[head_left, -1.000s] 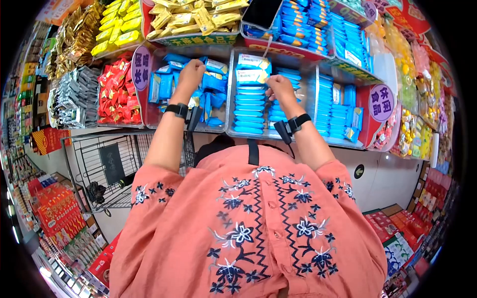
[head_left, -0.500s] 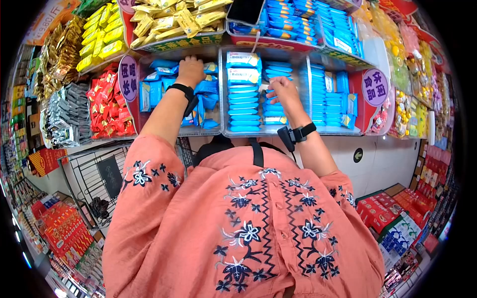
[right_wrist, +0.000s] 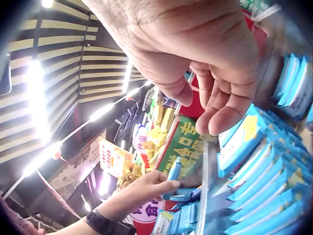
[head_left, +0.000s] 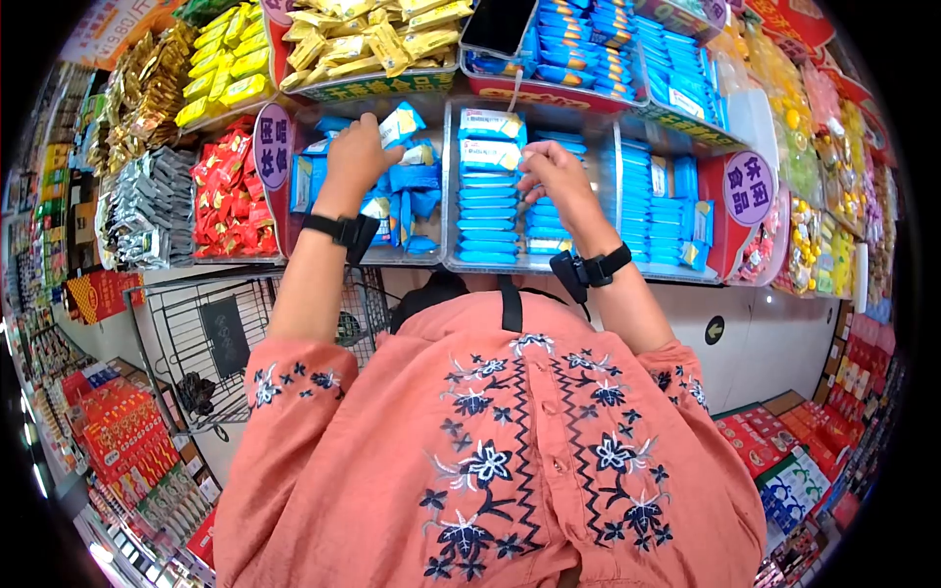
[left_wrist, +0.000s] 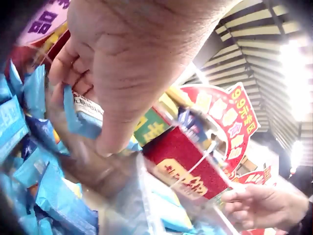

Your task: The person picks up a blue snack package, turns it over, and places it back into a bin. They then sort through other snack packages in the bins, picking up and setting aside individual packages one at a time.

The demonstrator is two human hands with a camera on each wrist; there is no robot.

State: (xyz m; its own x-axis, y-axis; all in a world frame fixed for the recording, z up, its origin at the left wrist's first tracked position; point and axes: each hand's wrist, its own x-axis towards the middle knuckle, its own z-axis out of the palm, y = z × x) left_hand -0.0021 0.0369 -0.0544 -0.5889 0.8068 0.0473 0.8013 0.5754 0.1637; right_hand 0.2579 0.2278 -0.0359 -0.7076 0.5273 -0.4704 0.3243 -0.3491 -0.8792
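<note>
My left hand [head_left: 355,165] holds a blue snack packet [head_left: 402,123] between thumb and fingers, above the left bin [head_left: 377,253]. The left wrist view shows the packet's white printed label [left_wrist: 88,106] against the fingers. Loose blue packets [left_wrist: 58,196] lie jumbled beneath it. Over the neighbouring bin, my right hand [head_left: 559,181] hangs with loosely curled fingers and nothing in them. Beside its fingertips is a neat row of blue packets [head_left: 487,211], two of them lying flat at its far end with labels up. In the right wrist view the fingers [right_wrist: 225,120] overlap these packets.
Clear dividers [head_left: 450,186] separate the bins. Red packets [head_left: 227,191] and silver packets [head_left: 157,211] fill bins at the left. A dark phone-like slab [head_left: 498,24] stands on the upper tier. A wire shopping cart [head_left: 260,323] is below the display at the left.
My left hand reached down among the loose packets and has come up with one pinched in it. My right hand has shifted slightly left toward the neat row, still holding nothing.
</note>
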